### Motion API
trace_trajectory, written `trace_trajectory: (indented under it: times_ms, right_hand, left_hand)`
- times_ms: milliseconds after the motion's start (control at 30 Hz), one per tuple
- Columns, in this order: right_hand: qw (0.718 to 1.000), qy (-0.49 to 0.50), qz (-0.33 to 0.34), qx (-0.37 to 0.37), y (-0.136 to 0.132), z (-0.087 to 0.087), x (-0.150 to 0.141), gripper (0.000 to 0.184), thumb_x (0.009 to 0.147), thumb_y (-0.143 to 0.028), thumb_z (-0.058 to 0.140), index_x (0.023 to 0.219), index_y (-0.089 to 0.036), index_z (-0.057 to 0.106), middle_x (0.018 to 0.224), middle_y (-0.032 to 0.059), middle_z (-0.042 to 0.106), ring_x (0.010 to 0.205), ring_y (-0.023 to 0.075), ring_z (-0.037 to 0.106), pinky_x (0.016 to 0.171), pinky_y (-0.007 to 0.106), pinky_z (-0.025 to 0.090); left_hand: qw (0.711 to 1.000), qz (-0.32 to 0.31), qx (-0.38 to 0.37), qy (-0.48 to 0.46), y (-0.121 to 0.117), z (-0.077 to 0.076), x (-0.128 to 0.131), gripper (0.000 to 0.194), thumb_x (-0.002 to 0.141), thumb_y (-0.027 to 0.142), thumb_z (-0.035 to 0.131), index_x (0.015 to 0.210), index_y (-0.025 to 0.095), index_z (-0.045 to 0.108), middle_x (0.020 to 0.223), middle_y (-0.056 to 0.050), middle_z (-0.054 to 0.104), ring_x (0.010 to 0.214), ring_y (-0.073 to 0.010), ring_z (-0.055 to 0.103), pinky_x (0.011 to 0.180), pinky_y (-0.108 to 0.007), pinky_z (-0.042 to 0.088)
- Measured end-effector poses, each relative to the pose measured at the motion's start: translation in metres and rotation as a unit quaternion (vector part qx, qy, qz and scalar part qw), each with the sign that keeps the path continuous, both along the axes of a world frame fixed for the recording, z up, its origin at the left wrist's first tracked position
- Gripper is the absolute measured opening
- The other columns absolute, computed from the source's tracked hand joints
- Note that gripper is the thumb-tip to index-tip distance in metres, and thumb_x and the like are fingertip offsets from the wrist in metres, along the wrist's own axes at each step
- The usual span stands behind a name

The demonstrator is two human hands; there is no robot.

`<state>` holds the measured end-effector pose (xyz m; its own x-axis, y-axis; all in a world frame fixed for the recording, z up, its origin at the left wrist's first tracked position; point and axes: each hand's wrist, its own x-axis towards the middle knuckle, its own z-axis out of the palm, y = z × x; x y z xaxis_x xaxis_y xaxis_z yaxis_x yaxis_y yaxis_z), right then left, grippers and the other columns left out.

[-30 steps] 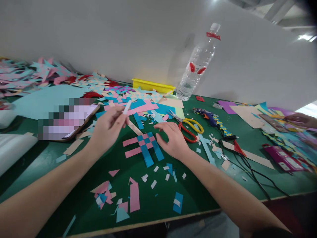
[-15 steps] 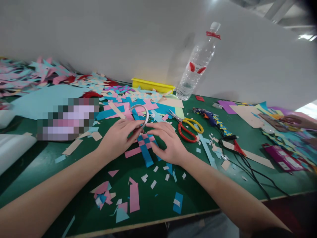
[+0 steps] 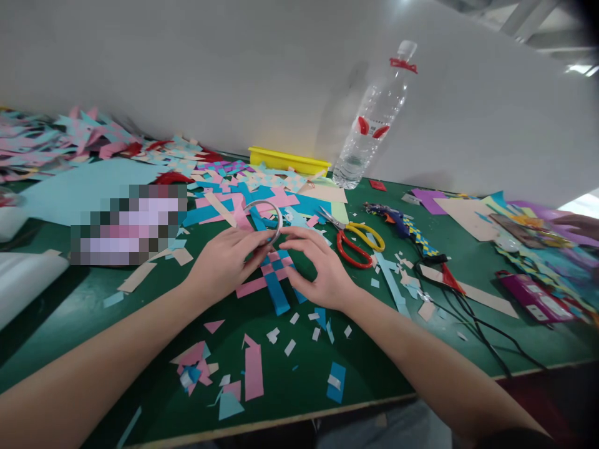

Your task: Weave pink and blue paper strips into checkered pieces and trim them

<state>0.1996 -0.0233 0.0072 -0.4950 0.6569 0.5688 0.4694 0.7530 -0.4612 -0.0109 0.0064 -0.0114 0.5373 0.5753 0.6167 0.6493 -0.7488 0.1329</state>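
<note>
On the green table (image 3: 163,405), the left hand (image 3: 227,259) reaches across the far left side of the woven pink-and-blue paper lattice (image 3: 275,266), pinching a whitish ring (image 3: 280,219), perhaps a tape roll, just beyond it. The right hand (image 3: 322,268) curves loosely at the lattice's right side; whether it grips anything, I cannot tell. Light fingertips should probably steady the lattice flat, keeping the ring from snagging its strips. Left of the lattice, a pixelated slab (image 3: 133,224) defies identification; the left hand covers some strip ends and the ring's lower part.
</note>
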Motion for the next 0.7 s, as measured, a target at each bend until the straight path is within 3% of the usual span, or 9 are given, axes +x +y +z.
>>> trace_trajectory:
  times_ms: [267,367,500,700]
  right_hand:
    - [0.993,0.087,0.001,-0.079,0.003,-0.002,0.0,0.023,0.084,-0.017,0.053,0.107,-0.022,0.052,0.098,0.0049,0.061,0.096,0.0171,0.058,0.087,0.033,0.048]
    - [0.992,0.091,-0.015,-0.088,0.004,-0.006,0.0,0.013,0.084,-0.018,0.056,0.097,-0.021,0.055,0.087,0.002,0.06,0.084,0.0155,0.058,0.079,0.031,0.048]
    - [0.994,0.075,-0.044,-0.059,0.006,-0.009,0.001,0.001,0.084,-0.021,0.058,0.085,-0.021,0.057,0.081,0.0007,0.062,0.077,0.0145,0.058,0.078,0.031,0.046]
    - [0.999,0.025,-0.046,0.0,0.007,-0.009,0.002,0.004,0.085,-0.018,0.057,0.084,-0.021,0.06,0.081,0.0001,0.066,0.079,0.0143,0.061,0.084,0.033,0.042]
  left_hand:
    - [0.999,-0.019,0.022,0.021,0.0,0.001,0.003,0.025,0.092,0.023,0.046,0.112,0.015,0.058,0.093,-0.008,0.071,0.08,-0.0211,0.065,0.073,-0.033,0.047]
    - [0.997,-0.045,0.033,0.045,-0.002,0.004,0.004,0.023,0.092,0.024,0.046,0.108,0.015,0.06,0.089,-0.007,0.072,0.078,-0.0197,0.065,0.074,-0.033,0.047]
    - [0.996,-0.062,0.044,0.052,-0.005,0.006,0.006,0.018,0.089,0.022,0.05,0.099,0.013,0.062,0.087,-0.008,0.071,0.078,-0.0204,0.065,0.073,-0.033,0.047]
    - [0.995,-0.063,0.054,0.049,-0.006,0.006,0.009,0.013,0.087,0.018,0.052,0.094,0.012,0.062,0.081,-0.007,0.069,0.075,-0.0205,0.063,0.073,-0.034,0.046]
